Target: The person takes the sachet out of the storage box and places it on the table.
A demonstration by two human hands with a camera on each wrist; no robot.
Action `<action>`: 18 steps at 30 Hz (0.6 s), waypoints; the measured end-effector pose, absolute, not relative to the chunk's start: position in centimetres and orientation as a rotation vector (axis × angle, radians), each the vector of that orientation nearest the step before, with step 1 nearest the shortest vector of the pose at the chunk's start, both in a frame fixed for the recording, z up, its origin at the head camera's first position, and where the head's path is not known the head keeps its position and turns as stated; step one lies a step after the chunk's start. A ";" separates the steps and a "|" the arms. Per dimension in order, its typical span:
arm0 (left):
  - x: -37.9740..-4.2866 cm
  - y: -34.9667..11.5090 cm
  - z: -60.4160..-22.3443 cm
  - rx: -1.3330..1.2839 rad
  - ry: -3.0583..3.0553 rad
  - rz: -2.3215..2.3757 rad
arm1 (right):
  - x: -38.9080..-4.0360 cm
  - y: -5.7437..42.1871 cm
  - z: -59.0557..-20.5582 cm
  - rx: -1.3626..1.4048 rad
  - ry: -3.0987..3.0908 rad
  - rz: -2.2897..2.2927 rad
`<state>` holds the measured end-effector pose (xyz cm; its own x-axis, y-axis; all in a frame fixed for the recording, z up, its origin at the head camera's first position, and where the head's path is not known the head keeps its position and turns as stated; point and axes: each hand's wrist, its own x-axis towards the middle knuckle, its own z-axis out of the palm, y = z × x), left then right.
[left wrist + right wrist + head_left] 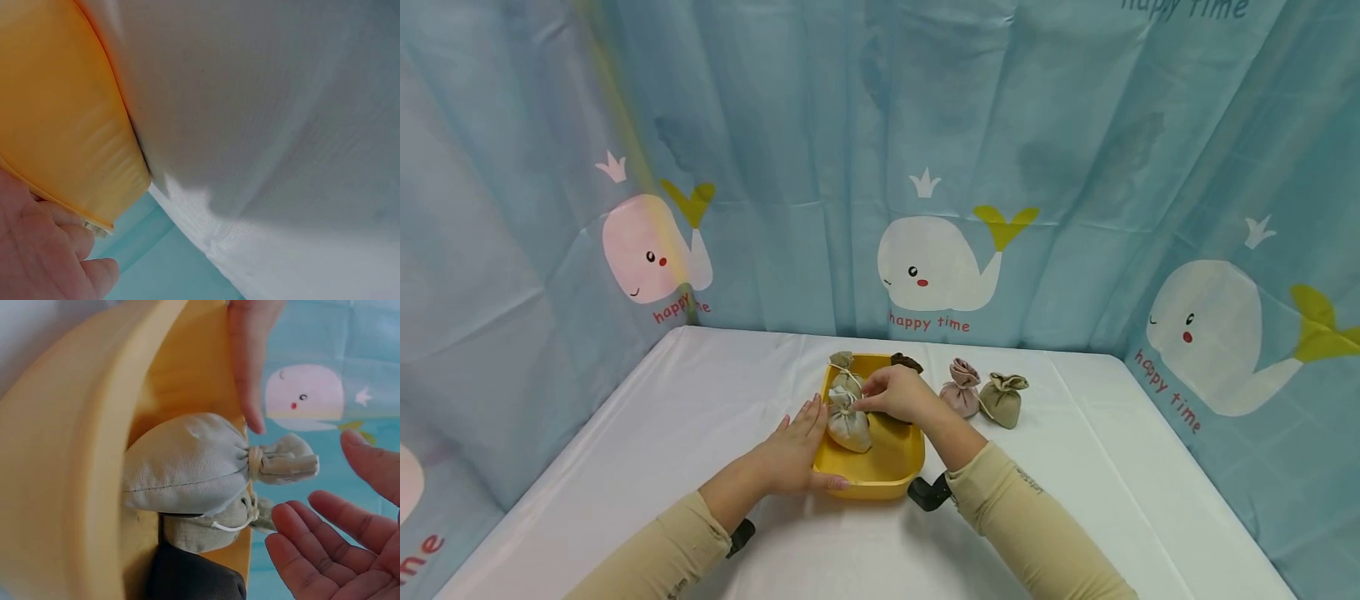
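Note:
A yellow plastic bin [883, 492] holds several small drawstring pouches. The pale cream pouch [194, 465] stands upright inside, its neck tied with cord. Beside it is a grey-green pouch [203, 536] with a white string, and past that a dark pouch [194, 575], partly hidden by my right arm in the head view. My left hand [790, 454] lies along the bin's left side, fingers straight over the rim and thumb at the front corner. My right hand [350, 550] is just by the cream pouch's tied neck, thumb and fingers spread apart with a gap to the cloth.
On the white table [1045, 500], right of the bin, a pink pouch [961, 400] and an olive-tan pouch [1002, 406] stand side by side. A blue curtain [775, 167] printed with whales closes off the back and sides.

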<state>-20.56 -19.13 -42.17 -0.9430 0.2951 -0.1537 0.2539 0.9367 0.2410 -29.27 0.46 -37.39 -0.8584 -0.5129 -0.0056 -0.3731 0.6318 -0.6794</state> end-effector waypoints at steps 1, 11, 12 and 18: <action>-20.6 -19.1 -42.1 0.415 2.905 0.326 | -29.3 0.4 -37.4 -0.735 2.660 -1.026; -20.4 -19.1 -42.1 0.435 2.918 0.322 | -29.3 -0.2 -37.7 -0.762 2.650 -1.008; -20.4 -19.1 -42.0 0.440 2.917 0.329 | -29.2 -0.2 -37.7 -0.761 2.647 -1.011; -20.4 -19.1 -41.9 0.463 2.927 0.316 | -29.3 -0.6 -37.9 -0.729 2.635 -1.007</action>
<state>-20.42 -19.14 -41.92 -0.9390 0.3202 -0.1252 0.2861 0.9297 0.2322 -29.30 -0.63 -37.85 -0.8507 -0.5246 -0.0337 -0.3683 0.6405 -0.6739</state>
